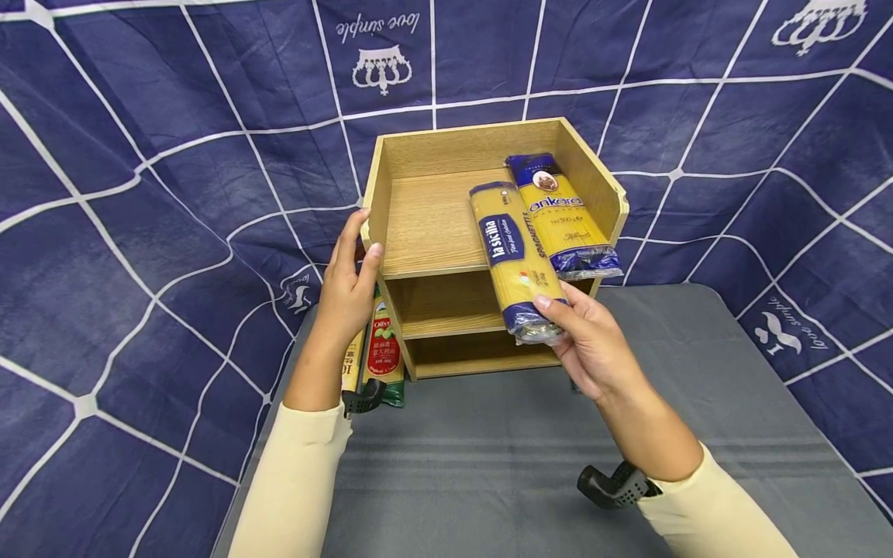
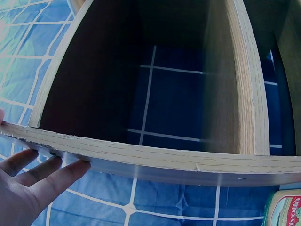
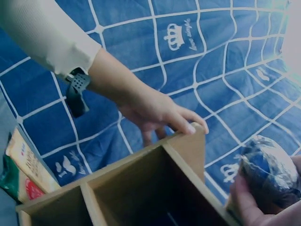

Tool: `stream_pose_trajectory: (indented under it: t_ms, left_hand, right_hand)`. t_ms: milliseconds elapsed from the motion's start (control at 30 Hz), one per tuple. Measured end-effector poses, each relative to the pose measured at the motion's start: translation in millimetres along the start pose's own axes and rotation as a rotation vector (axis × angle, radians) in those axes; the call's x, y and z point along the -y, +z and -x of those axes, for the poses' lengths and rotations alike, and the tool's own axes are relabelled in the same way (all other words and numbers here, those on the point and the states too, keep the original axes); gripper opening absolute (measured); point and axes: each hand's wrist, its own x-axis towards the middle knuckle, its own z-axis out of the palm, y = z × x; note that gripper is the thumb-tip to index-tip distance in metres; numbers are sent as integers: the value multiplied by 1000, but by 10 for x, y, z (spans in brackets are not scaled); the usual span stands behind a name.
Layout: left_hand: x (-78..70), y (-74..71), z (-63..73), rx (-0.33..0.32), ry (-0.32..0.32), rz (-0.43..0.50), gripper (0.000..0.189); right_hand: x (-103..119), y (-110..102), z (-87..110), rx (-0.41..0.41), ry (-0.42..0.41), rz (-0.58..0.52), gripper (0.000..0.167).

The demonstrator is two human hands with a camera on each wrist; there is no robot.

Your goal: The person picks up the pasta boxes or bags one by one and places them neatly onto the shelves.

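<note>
My right hand [image 1: 596,341] grips the lower end of a yellow and blue la sicilia spaghetti pack [image 1: 512,256], thumb on top. In the right wrist view the crinkled end of this pack [image 3: 269,165] shows beside the thumb. The pack slants over the top tier of a wooden shelf [image 1: 432,209]; whether it touches the boards I cannot tell. Beside it on that tier lies an ankara spaghetti pack [image 1: 561,209]. My left hand [image 1: 345,279] rests against the shelf's left side panel, its fingers [image 2: 61,176] fairly straight along the outside and its thumb at the front edge.
Two more pasta packs, one with a red Olivo label [image 1: 384,345] and one yellow [image 1: 352,360], stand at the shelf's left side. Two lower tiers open to the front. A grey cloth [image 1: 474,465] covers the table; blue checked fabric [image 1: 209,155] hangs around it.
</note>
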Motion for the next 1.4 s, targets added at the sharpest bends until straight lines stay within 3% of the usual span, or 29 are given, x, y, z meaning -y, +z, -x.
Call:
stream_pose_trajectory:
  t_ms: [300,433,567,700,800,900,1000,1067,1133,1233,1400]
  left_hand:
    - [6,3,-1,1,-3,12,50]
    - [14,10,-2,1,-7,12,49]
    - [14,17,-1,0,-8,7,49]
    - [-4,14,-5,1,-6,8,49]
    - [-7,8,-11,-2,-5,7,49]
    - [-4,3,-11,-9,-6,7,49]
    - [4,3,-7,-7,-6,7,49]
    - [2,4,-4,-5,-4,8,49]
    - [9,6,-2,-7,-4,10,49]
    - [13,6,1,-14,-6,7,49]
    - [10,9,2,-10,-3,8,49]
  right_hand:
    - [-98,-32,-108,-60,1,-14,35]
    - [-118,-73,-85,-14,-1,23,39]
    - [-119,-160,18,47,-32,212,43]
    - [-91,-196,155,-63,-99,535,53]
    - [-68,-182,228,-168,-239,758,59]
    - [-61,-165,247,-194,-485,962,59]
    - [-49,-161,210,-131,-752,1146,47]
    - [-37,-160,165,-43,-877,1226,41]
    - [-27,-153,108,48,-950,1273,41]
    - [-23,-146,31,135,-994,1309,42]
    - [-21,-164,-50,140,-1028,1319,40]
